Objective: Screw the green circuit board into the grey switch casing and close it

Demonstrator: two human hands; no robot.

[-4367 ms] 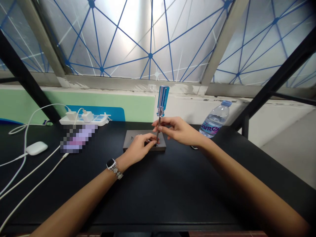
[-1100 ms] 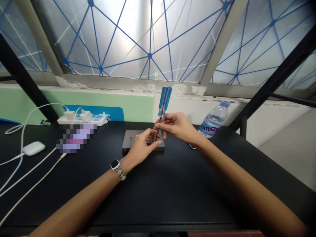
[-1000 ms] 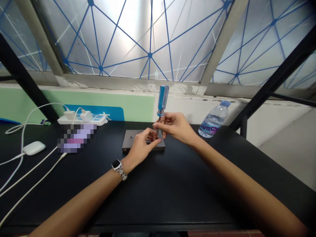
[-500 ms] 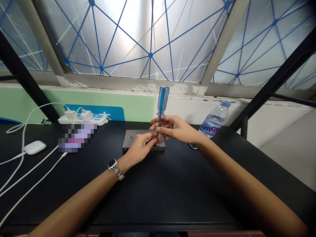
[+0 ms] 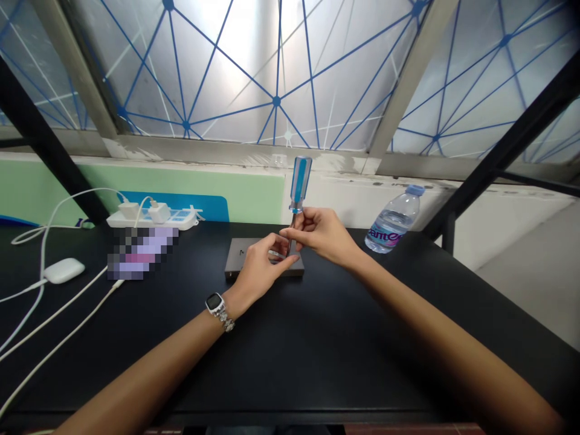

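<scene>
A screwdriver [image 5: 299, 184] with a clear and blue handle stands nearly upright, tip down, over a flat grey box [image 5: 235, 257] on the black table. My right hand [image 5: 324, 235] pinches its metal shaft just below the handle, between thumb and fingers. Around the lower shaft curves my left hand [image 5: 260, 266], its thumb stretched out and apart from the bent fingers. This hand rests at the box's top and front edge. The screwdriver's tip is hidden behind the left thumb, so what it touches cannot be made out.
A water bottle [image 5: 387, 223] stands at the back right. On the left lie a white power strip [image 5: 181, 220] with plugs, white cables [image 5: 67, 309], a white oval device [image 5: 66, 270] and a pixelated object [image 5: 142, 257]. A wall and windows rise behind the black table [image 5: 294, 350].
My left thumb and fingers have spread apart around the lower shaft. My right fingers, looser before, have closed on the shaft below the handle. The screwdriver has tilted slightly right.
</scene>
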